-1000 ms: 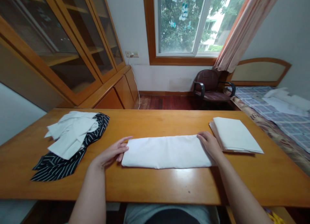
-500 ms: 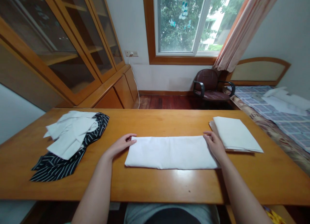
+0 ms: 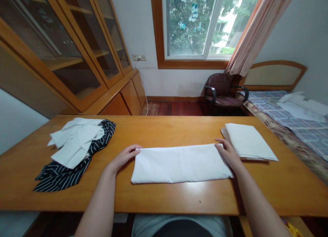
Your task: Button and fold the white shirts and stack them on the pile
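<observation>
Folded white cloth [image 3: 179, 165] is lying flat near the front of the wooden desk [image 3: 164, 199]. Left hand [image 3: 126, 156] has the far left corner pinched, thumb on top; right hand [image 3: 228, 155] looks to be gripping the far right corner the same way. If one side gets tugged harder, I'd expect skewed layers or wrinkles. Right hand's also just beside the folded stack [image 3: 251, 141], so a wide swing could knock that crooked. Container-wise: what looks like a pulled-out drawer [image 3: 304, 226] with something yellow [image 3: 292, 228] in it, too cut off to identify, plus a glass-front cabinet [image 3: 104, 88], shelves hard to read through reflections.
</observation>
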Demonstrator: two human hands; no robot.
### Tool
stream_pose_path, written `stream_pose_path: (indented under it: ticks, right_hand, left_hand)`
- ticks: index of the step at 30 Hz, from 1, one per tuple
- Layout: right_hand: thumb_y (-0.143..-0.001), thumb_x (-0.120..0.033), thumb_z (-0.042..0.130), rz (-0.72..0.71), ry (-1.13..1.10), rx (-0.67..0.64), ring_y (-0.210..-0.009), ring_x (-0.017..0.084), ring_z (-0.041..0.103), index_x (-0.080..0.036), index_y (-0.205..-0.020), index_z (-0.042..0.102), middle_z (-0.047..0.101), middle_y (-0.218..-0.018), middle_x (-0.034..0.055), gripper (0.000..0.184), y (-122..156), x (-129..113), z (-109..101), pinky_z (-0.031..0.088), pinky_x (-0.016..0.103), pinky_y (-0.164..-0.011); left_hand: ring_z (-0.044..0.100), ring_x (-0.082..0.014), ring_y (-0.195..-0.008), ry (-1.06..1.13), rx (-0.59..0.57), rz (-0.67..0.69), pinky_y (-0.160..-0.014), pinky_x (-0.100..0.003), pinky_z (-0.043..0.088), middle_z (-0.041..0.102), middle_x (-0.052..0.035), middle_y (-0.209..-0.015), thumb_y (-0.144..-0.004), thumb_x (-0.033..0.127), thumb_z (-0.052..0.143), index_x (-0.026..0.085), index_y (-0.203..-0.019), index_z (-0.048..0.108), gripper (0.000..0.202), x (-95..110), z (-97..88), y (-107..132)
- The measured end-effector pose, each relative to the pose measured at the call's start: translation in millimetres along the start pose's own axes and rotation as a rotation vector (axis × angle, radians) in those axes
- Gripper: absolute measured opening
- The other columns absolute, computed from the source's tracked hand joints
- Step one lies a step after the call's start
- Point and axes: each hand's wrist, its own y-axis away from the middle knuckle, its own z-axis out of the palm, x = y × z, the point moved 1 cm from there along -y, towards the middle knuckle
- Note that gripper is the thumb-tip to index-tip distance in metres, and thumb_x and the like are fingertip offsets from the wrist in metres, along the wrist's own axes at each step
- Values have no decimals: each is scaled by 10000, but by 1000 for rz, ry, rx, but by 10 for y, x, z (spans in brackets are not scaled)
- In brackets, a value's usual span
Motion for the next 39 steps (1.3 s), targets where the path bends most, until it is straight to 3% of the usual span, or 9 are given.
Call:
stream_pose_path:
  ticks: [4, 10, 22, 26, 28, 30, 35, 37, 39]
  right_hand:
    - [-840, -544, 599, -2, -25, -36, -813, 201, 591, -200, -1186, 655, 650, -932, 32, 491, -2, -53, 57, 484, 340, -800]
    - [-835, -558, 580, -35, -52, 102, -869, 223, 600, -192, -1087, 622, 647, -935, 53, 446, -33, 21, 202, 484, 368, -838]
    - [-875, -428, 504, -30, 256, 139, -808, 238, 649, -188, -1135, 635, 699, -912, 76, 377, -19, -233, 188, 508, 372, -783]
    - [-902, -275, 478, -143, 546, 183, -917, 286, 656, -150, -1153, 657, 714, -1016, 147, 333, -12, -371, 168, 508, 429, -868]
    - [-900, -225, 478, -237, 673, 215, -1023, 317, 633, -116, -1165, 665, 696, -1108, 191, 342, 21, -491, 240, 491, 467, -947]
    - [-924, -212, 471, -329, 705, 188, -1118, 320, 608, -100, -1213, 656, 675, -1193, 202, 361, 100, -651, 421, 474, 472, -1011]
    - [-1016, -244, 374, -543, 650, -70, -1387, 299, 463, -97, -1368, 587, 569, -1443, 174, 437, 476, -1037, 1166, 387, 470, -1150]
    - [-1031, -324, 387, -569, 642, -198, -1459, 306, 378, -122, -1460, 509, 451, -1555, 153, 490, 614, -1083, 1392, 341, 494, -1181]
    - [-1032, -373, 398, -543, 654, -270, -1491, 310, 325, -131, -1509, 450, 386, -1595, 143, 537, 690, -1048, 1489, 295, 516, -1202]
  left_hand:
    - [546, -177, -741, 96, 104, -27, -706, -263, 448, 565, 7, -764, -820, 635, 615, 201, -807, 523, 444, -99, -9, 54]
    - [462, -155, -689, -111, 257, 37, -656, -241, 392, 457, 43, -704, -856, 676, 513, 217, -750, 443, 476, -175, -15, -35]
    - [626, -231, -803, -431, 259, -21, -751, -311, 473, 660, -10, -784, -889, 595, 424, 227, -799, 537, 396, -110, -14, -177]
    - [654, -275, -965, -671, 399, 19, -896, -393, 510, 694, -94, -989, -911, 405, 415, 203, -918, 607, 279, 41, 24, -147]
    - [623, -304, -1117, -816, 508, 135, -1013, -449, 479, 664, -147, -1174, -915, 323, 418, 173, -1056, 643, 306, 179, 162, -111]
    - [574, -301, -1241, -902, 503, 284, -1105, -460, 433, 633, -148, -1298, -946, 283, 407, 168, -1187, 644, 357, 311, 434, -76]
    - [428, -268, -1436, -1013, 198, 482, -1197, -504, 343, 526, -90, -1508, -1009, 283, 379, 194, -1395, 554, 433, 391, 1349, -33]
    - [359, -276, -1482, -1053, 145, 467, -1223, -538, 281, 460, -85, -1561, -1025, 313, 362, 199, -1457, 500, 467, 327, 1558, -37]
    - [310, -281, -1508, -1076, 136, 431, -1238, -556, 229, 404, -87, -1593, -1035, 360, 348, 204, -1510, 439, 508, 249, 1604, -57]
